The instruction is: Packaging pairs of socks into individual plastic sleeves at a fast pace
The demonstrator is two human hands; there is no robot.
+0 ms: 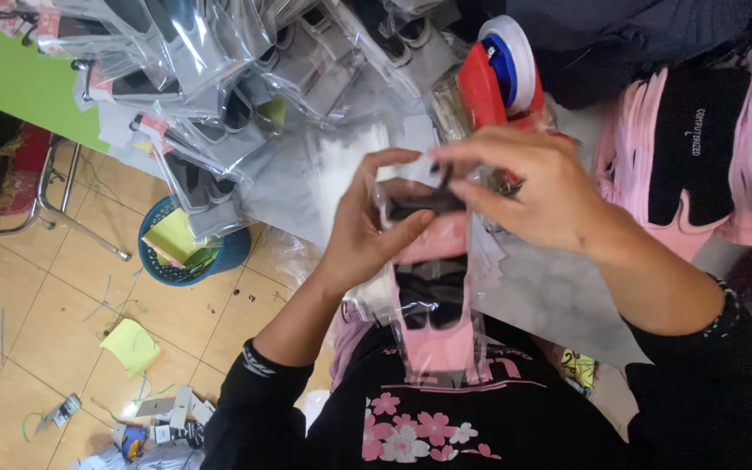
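My left hand [367, 222] and my right hand [528, 187] both grip the top of a clear plastic bag [433, 300] that holds a pink card with a black garment on it. The bag hangs down toward my lap, its upper end pinched between the fingers of both hands. The right hand's fingers fold over the black top edge [424, 202], the left thumb presses it from below.
A heap of bagged grey and black items [219, 78] lies at the upper left. A red tape dispenser [493, 74] sits behind my hands. Pink cards with black garments [694, 148] are stacked at the right. A blue basket [186, 248] and paper scraps [132, 346] are on the tiled floor.
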